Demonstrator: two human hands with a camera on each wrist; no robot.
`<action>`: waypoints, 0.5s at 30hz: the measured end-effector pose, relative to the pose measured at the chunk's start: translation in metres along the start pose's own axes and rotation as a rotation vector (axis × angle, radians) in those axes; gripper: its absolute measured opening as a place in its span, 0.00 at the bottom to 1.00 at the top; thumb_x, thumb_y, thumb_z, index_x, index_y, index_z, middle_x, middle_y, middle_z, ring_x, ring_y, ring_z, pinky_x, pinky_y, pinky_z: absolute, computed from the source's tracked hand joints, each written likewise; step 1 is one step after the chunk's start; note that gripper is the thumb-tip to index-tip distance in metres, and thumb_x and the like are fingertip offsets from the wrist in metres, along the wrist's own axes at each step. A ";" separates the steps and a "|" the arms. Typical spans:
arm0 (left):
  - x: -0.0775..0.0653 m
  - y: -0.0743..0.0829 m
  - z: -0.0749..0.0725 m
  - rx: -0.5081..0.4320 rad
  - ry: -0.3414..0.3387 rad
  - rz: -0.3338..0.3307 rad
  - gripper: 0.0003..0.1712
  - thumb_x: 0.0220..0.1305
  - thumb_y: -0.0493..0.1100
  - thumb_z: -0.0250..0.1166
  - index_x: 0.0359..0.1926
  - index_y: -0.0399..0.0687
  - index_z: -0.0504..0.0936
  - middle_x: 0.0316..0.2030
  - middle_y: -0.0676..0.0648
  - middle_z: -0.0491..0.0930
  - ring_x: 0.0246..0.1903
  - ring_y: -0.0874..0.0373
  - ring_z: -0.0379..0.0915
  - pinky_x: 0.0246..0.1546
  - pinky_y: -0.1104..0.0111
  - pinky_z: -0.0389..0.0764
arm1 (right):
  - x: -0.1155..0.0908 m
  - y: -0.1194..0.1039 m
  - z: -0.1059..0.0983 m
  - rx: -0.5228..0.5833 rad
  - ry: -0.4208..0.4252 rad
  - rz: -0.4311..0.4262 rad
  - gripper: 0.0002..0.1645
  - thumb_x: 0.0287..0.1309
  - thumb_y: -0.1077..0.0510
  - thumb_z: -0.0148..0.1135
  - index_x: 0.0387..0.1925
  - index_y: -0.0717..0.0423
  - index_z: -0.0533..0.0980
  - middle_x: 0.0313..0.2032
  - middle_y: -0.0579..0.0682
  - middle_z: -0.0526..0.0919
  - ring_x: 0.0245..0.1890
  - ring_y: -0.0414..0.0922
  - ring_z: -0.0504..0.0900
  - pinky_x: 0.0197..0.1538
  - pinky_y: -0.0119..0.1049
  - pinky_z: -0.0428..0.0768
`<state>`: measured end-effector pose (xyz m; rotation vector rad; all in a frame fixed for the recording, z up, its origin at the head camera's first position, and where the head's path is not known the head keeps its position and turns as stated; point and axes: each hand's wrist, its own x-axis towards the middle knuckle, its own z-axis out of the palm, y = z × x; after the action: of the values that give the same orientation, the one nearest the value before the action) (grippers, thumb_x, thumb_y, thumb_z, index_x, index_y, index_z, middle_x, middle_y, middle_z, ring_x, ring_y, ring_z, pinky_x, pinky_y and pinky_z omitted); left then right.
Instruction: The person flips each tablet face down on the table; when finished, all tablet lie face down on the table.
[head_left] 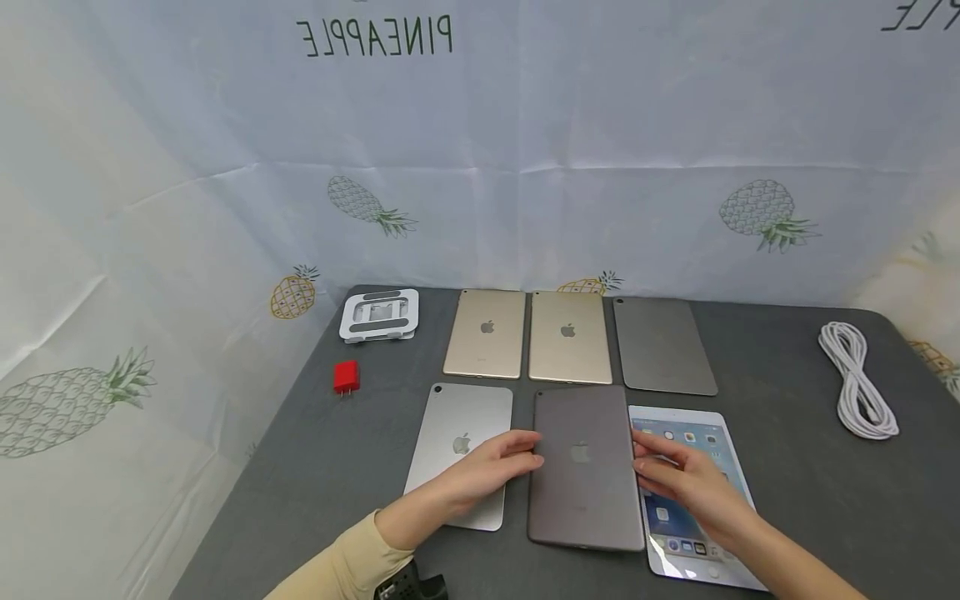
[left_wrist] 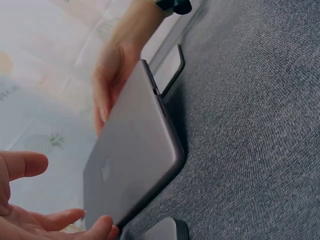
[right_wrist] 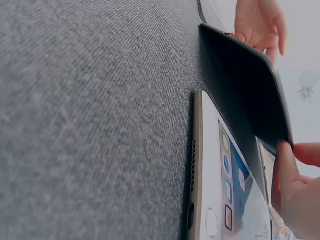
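A dark grey tablet [head_left: 583, 500] lies back side up, its right edge lifted off the table and its left edge low. My right hand [head_left: 693, 483] pinches that raised edge between thumb and fingers, as the right wrist view shows. At the opposite edge my left hand [head_left: 480, 475] has its fingers loosely spread, the fingertips at the tablet's side; whether they touch it I cannot tell. Under the left hand lies a silver tablet [head_left: 438, 433], back up. Below the right hand is a white tablet [head_left: 675, 542] with its screen lit, showing app icons.
Behind lie two gold tablets, one left [head_left: 483, 346] and one right [head_left: 570, 350], and a grey tablet [head_left: 663, 350]. A white folding stand [head_left: 380, 314] and a red charger plug [head_left: 347, 377] are at the left. A coiled white cable [head_left: 858, 383] lies far right. Pineapple-print cloth [head_left: 525, 125] hangs behind.
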<state>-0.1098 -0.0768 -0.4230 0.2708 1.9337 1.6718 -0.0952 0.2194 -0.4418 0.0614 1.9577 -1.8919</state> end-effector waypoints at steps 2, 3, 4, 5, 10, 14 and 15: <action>-0.002 0.001 -0.001 0.022 -0.002 -0.004 0.31 0.69 0.44 0.58 0.67 0.32 0.65 0.66 0.35 0.65 0.66 0.43 0.61 0.67 0.51 0.60 | 0.002 0.000 0.002 -0.019 0.007 0.007 0.41 0.65 0.60 0.60 0.71 0.73 0.53 0.52 0.54 0.77 0.47 0.34 0.80 0.51 0.33 0.80; -0.002 0.001 -0.002 0.026 -0.004 -0.005 0.31 0.69 0.44 0.58 0.67 0.32 0.65 0.66 0.35 0.65 0.67 0.42 0.60 0.67 0.50 0.60 | 0.002 0.000 0.003 -0.024 0.013 0.015 0.41 0.65 0.59 0.61 0.71 0.72 0.54 0.52 0.55 0.76 0.47 0.34 0.80 0.52 0.33 0.80; -0.003 0.001 -0.003 0.027 -0.005 -0.007 0.31 0.69 0.44 0.58 0.68 0.32 0.65 0.66 0.35 0.65 0.67 0.42 0.59 0.67 0.50 0.60 | 0.003 -0.001 0.003 -0.033 0.017 0.021 0.41 0.65 0.58 0.61 0.71 0.72 0.54 0.52 0.56 0.76 0.47 0.35 0.80 0.52 0.33 0.79; -0.003 0.002 -0.003 0.029 -0.006 -0.009 0.31 0.69 0.44 0.58 0.68 0.32 0.65 0.66 0.35 0.65 0.67 0.42 0.59 0.67 0.50 0.59 | 0.003 -0.001 0.004 -0.041 0.023 0.025 0.41 0.65 0.58 0.62 0.71 0.70 0.55 0.52 0.56 0.76 0.48 0.35 0.80 0.52 0.33 0.79; -0.006 0.004 -0.007 0.046 -0.004 -0.015 0.31 0.69 0.44 0.58 0.68 0.33 0.65 0.66 0.34 0.65 0.67 0.41 0.58 0.67 0.49 0.59 | 0.004 -0.002 0.007 -0.061 0.023 0.030 0.40 0.64 0.57 0.62 0.70 0.69 0.57 0.55 0.59 0.75 0.48 0.38 0.80 0.53 0.33 0.79; -0.007 0.005 -0.009 0.057 -0.001 -0.012 0.31 0.69 0.44 0.59 0.67 0.32 0.65 0.66 0.34 0.64 0.68 0.40 0.57 0.67 0.48 0.58 | 0.004 -0.002 0.009 -0.071 -0.003 0.029 0.40 0.64 0.56 0.62 0.70 0.70 0.57 0.59 0.63 0.74 0.51 0.39 0.79 0.54 0.33 0.78; -0.008 0.005 -0.009 0.058 0.000 -0.012 0.31 0.69 0.44 0.59 0.67 0.31 0.65 0.66 0.33 0.64 0.68 0.39 0.57 0.67 0.48 0.58 | 0.004 -0.003 0.009 -0.073 -0.006 0.035 0.40 0.64 0.56 0.62 0.70 0.70 0.57 0.59 0.63 0.73 0.53 0.40 0.79 0.55 0.32 0.78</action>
<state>-0.1090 -0.0872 -0.4151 0.2809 1.9823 1.6099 -0.0968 0.2094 -0.4405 0.0679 2.0064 -1.7951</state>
